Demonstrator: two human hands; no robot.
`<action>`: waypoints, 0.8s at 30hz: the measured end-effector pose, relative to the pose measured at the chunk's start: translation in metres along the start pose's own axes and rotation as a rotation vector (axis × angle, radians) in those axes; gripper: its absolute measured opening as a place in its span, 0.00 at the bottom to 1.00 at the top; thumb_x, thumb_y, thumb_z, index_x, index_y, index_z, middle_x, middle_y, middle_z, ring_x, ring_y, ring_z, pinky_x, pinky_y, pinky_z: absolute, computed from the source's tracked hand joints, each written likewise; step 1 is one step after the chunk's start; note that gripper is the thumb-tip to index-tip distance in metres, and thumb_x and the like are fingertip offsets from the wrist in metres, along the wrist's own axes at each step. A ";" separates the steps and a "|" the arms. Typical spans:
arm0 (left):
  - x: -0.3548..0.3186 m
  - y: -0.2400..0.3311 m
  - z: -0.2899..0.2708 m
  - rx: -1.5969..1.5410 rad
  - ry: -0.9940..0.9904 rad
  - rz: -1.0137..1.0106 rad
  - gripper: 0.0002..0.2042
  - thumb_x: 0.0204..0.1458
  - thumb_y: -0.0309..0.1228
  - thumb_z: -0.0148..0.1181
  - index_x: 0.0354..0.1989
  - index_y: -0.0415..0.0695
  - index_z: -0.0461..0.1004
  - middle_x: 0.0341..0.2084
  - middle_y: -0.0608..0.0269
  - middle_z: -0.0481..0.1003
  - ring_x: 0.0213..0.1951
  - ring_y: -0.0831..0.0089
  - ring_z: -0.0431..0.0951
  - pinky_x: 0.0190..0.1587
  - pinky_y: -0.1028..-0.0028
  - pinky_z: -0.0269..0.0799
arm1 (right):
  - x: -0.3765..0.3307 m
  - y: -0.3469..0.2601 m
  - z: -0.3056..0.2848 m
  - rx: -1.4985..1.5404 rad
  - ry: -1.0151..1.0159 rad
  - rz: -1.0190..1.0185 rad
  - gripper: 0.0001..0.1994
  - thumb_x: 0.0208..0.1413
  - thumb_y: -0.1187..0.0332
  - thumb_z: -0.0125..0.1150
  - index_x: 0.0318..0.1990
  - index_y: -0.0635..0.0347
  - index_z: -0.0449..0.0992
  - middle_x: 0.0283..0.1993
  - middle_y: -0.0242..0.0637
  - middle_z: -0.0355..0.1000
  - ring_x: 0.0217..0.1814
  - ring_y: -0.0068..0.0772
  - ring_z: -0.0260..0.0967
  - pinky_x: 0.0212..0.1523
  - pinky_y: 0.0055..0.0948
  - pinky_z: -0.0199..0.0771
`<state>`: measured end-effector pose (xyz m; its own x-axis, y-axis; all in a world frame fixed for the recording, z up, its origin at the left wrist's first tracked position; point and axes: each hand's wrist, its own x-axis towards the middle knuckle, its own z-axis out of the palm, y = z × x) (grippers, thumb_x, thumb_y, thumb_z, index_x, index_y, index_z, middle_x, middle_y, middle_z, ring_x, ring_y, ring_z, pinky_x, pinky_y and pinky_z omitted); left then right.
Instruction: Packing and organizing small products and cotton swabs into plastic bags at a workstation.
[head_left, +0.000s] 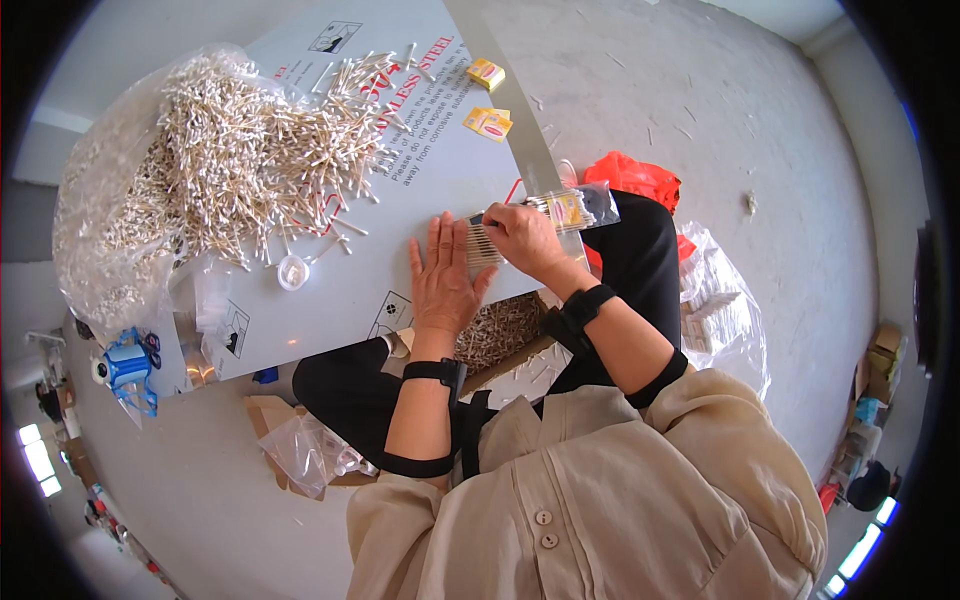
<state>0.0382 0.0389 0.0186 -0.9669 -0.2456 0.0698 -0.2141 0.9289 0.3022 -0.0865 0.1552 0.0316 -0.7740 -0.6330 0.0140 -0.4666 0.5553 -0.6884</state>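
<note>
My left hand point(445, 275) lies flat on the metal-topped table point(330, 300), its fingers stretched out beside a row of cotton swabs point(484, 246). Over the other end of that row, my right hand point(527, 240) is closed with its fingertips curled down. Whatever those fingers pinch is hidden beneath them. Just past the right hand, a clear plastic packet point(598, 203) of swabs with a yellow card point(565, 210) reaches over the table edge. A large heap of loose cotton swabs point(230, 150) spills from a clear bag point(85, 215) on the left.
Yellow cards point(488, 123) and a small yellow box point(486, 73) lie near the far edge. A small round white tub point(292, 272) sits by the heap. Below the table is a carton of swabs point(500, 335). Red plastic point(635, 178) and a clear sack point(715, 310) lie right.
</note>
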 end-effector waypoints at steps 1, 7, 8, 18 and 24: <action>0.000 -0.001 0.001 0.001 0.008 0.005 0.39 0.55 0.50 0.55 0.71 0.44 0.49 0.71 0.56 0.49 0.72 0.60 0.46 0.70 0.49 0.36 | 0.004 0.000 0.001 -0.015 0.013 -0.038 0.05 0.51 0.69 0.58 0.35 0.57 0.77 0.32 0.44 0.75 0.36 0.50 0.74 0.36 0.42 0.74; -0.002 -0.001 0.003 -0.003 0.022 0.022 0.37 0.56 0.49 0.53 0.70 0.43 0.50 0.71 0.55 0.49 0.72 0.60 0.46 0.70 0.49 0.36 | 0.035 0.002 0.010 -0.076 0.112 -0.113 0.05 0.52 0.69 0.54 0.30 0.57 0.74 0.32 0.43 0.73 0.35 0.51 0.74 0.35 0.45 0.74; -0.001 0.001 0.002 -0.004 0.025 0.023 0.37 0.57 0.49 0.53 0.70 0.43 0.50 0.71 0.55 0.49 0.72 0.60 0.46 0.70 0.50 0.36 | 0.040 0.002 0.010 -0.120 0.108 -0.098 0.05 0.53 0.69 0.53 0.30 0.58 0.74 0.33 0.43 0.72 0.35 0.51 0.74 0.35 0.44 0.75; -0.002 -0.001 0.001 0.038 -0.018 0.010 0.34 0.58 0.46 0.51 0.70 0.43 0.52 0.71 0.56 0.48 0.72 0.61 0.46 0.71 0.50 0.36 | 0.016 0.011 -0.015 0.003 0.011 -0.378 0.19 0.44 0.71 0.65 0.48 0.57 0.76 0.49 0.41 0.72 0.55 0.46 0.66 0.56 0.41 0.68; 0.001 0.000 0.001 0.030 -0.004 -0.001 0.32 0.59 0.44 0.51 0.69 0.45 0.53 0.71 0.58 0.49 0.72 0.63 0.47 0.71 0.52 0.37 | -0.027 0.014 -0.014 -0.260 -0.068 -0.469 0.28 0.44 0.62 0.69 0.56 0.53 0.72 0.63 0.31 0.66 0.68 0.39 0.55 0.64 0.44 0.56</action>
<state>0.0371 0.0390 0.0181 -0.9671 -0.2456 0.0655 -0.2193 0.9365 0.2736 -0.0784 0.1874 0.0316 -0.4322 -0.8735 0.2241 -0.8524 0.3147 -0.4177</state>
